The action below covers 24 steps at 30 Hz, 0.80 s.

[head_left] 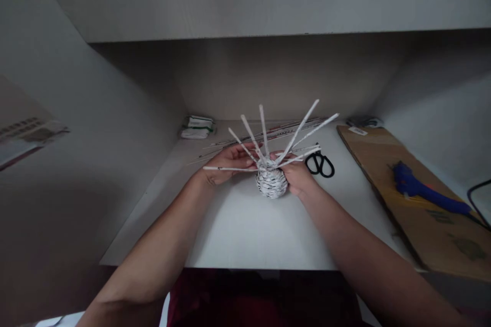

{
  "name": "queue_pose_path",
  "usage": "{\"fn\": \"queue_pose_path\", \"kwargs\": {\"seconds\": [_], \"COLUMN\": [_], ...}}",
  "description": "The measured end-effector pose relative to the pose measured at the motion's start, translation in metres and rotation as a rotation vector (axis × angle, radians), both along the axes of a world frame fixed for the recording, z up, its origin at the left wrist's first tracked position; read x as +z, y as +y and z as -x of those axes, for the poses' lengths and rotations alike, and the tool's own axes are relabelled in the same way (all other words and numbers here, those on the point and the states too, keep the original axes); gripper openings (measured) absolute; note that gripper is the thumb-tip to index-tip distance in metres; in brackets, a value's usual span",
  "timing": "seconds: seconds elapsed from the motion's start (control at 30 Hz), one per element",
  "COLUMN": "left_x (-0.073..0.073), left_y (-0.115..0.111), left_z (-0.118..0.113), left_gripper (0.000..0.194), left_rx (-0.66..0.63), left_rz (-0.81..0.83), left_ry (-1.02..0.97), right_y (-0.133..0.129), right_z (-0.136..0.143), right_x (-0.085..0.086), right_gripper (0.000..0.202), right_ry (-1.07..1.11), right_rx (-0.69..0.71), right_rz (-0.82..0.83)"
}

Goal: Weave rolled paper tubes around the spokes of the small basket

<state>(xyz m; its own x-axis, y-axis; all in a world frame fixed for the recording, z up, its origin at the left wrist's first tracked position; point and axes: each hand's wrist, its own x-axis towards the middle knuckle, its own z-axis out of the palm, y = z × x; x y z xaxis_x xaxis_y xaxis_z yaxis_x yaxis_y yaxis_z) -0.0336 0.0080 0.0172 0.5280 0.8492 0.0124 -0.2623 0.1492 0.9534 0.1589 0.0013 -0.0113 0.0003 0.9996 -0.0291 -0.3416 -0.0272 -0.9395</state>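
A small round woven paper basket is held a little above the white desk, between my two hands. Several rolled paper sticks fan out from its narrow neck, most of them pointing up and away from me. My left hand is at the neck's left side, its fingers closed around the base of the sticks. My right hand wraps the right side of the basket, with its fingers partly hidden behind the weave and sticks.
Behind the hands lies a bundle of loose paper sticks. Black-handled scissors rest to the right. A blue glue gun sits on a cardboard sheet. A white and green packet is at the back left. A shelf overhangs the desk.
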Motion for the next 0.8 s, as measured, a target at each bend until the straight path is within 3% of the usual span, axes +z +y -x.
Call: {"fn": "queue_pose_path", "kwargs": {"seconds": [0.1,0.27,0.4,0.6,0.7,0.8], "left_x": [-0.005,-0.008,-0.011,-0.014,-0.013,-0.013], "left_y": [0.003,0.003,0.005,0.003,0.000,-0.002], "left_z": [-0.004,-0.012,-0.016,-0.018,-0.021,-0.026], "left_gripper": [0.040,0.030,0.031,0.036,0.037,0.037], "left_rx": [0.090,0.109,0.181,0.171,0.209,0.318], "left_rz": [0.037,0.013,0.015,0.044,-0.050,-0.134], "left_ry": [0.078,0.231,0.246,0.249,0.283,0.294], "right_y": [0.000,-0.002,-0.003,-0.004,-0.004,-0.002], "right_z": [0.005,0.006,0.007,0.008,0.007,0.006], "right_x": [-0.004,-0.008,-0.013,-0.016,-0.014,-0.016], "right_gripper": [0.033,0.030,0.023,0.017,0.012,0.014], "right_ry": [-0.046,-0.106,-0.143,-0.212,-0.268,-0.288], "right_rx": [-0.026,0.013,0.046,0.028,0.073,0.028], "right_rz": [-0.002,-0.036,-0.104,-0.177,-0.246,-0.282]}}
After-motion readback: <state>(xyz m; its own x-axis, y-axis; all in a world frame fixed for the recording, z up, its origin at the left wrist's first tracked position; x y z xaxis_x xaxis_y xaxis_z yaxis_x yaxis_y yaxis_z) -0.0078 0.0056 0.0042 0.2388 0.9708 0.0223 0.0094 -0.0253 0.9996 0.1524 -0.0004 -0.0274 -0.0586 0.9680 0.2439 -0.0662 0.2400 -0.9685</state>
